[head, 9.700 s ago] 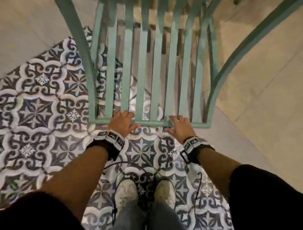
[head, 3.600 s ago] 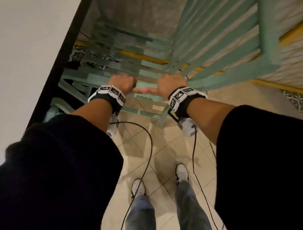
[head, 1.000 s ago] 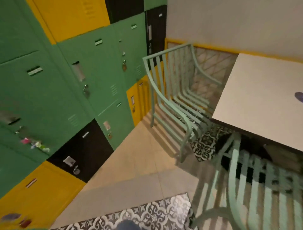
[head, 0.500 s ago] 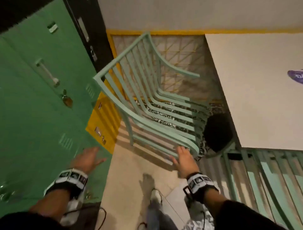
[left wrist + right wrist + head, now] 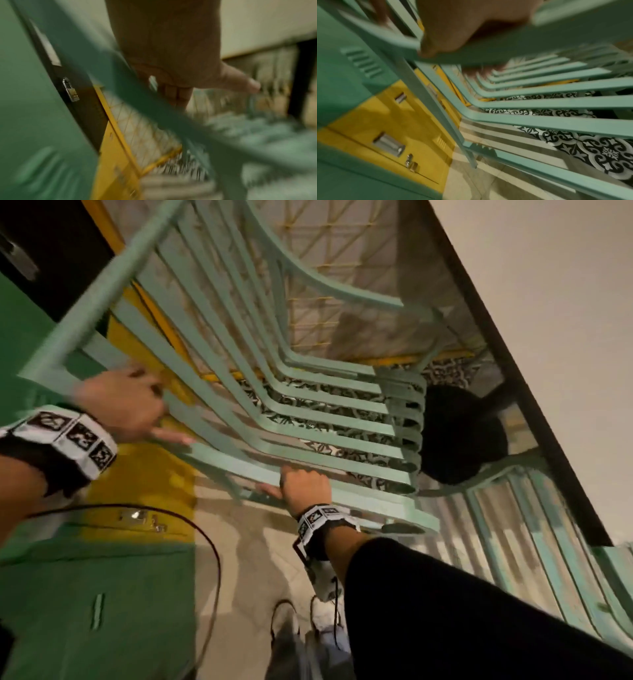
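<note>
Right grip (image 5: 306,489) now clasps the near arm rail of the chair (image 5: 376,503), and the left grip (image 5: 123,402), free a moment ago, has curled over a back slat. With both holds on, the chair, standing between lockers (image 5: 85,594) and table (image 5: 565,337), looks ready to be moved.

Green lockers (image 5: 85,594) line the left wall, with a yellow locker (image 5: 144,484) set low among them and a black locker (image 5: 44,251) above, a padlock (image 5: 71,92) hanging on it. A white bench (image 5: 565,337) fills the right, with a spare chair (image 5: 534,542) at its near edge and a dark round shape (image 5: 459,436) beneath. Patterned tiles (image 5: 599,148) meet plain floor (image 5: 253,577), and a cable (image 5: 218,563) hangs in a loop.
</note>
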### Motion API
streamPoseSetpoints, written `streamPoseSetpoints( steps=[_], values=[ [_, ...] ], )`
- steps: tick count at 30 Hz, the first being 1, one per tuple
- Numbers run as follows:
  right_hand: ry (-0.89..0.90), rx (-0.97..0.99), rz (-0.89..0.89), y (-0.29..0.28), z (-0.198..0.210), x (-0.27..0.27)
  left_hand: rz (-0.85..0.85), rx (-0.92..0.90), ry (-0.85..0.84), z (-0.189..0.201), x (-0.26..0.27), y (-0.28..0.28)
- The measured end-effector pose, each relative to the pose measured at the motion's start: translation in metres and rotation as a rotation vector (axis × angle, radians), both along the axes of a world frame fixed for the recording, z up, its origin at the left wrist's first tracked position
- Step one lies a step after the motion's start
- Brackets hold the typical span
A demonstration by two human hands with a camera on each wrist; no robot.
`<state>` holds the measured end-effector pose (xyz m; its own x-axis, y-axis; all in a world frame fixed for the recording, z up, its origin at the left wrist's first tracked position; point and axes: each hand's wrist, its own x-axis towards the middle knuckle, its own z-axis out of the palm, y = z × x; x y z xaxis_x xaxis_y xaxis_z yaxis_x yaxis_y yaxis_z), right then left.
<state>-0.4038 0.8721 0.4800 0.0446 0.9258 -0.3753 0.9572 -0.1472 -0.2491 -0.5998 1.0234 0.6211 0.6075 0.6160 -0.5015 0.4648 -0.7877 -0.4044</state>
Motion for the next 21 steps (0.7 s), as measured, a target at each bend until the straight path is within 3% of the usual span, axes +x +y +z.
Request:
streamPoseSetpoints(
  steps=[2,3,8,10,15,21],
  values=[
    [-0.048,0.05,0.051,0.003,-0.004,0.002,-0.171,0.002,0.21,-0.013,-0.006,-0.005],
    [-0.058,0.061,0.069,0.006,-0.005,0.003,-0.2,0.003,0.217,-0.019,-0.005,-0.007],
    [-0.048,0.092,0.075,0.008,-0.002,0.015,-0.046,0.1,0.115,-0.021,0.014,-0.01],
    [-0.066,0.063,0.078,0.005,0.0,0.03,-0.034,0.056,0.063,-0.024,0.023,-0.019],
    [-0.192,0.037,0.106,-0.006,0.003,0.093,0.028,-0.012,-0.056,-0.025,0.076,-0.052],
    [-0.295,0.155,0.143,-0.013,-0.003,0.18,0.095,-0.029,-0.109,-0.023,0.158,-0.082]
  ],
)
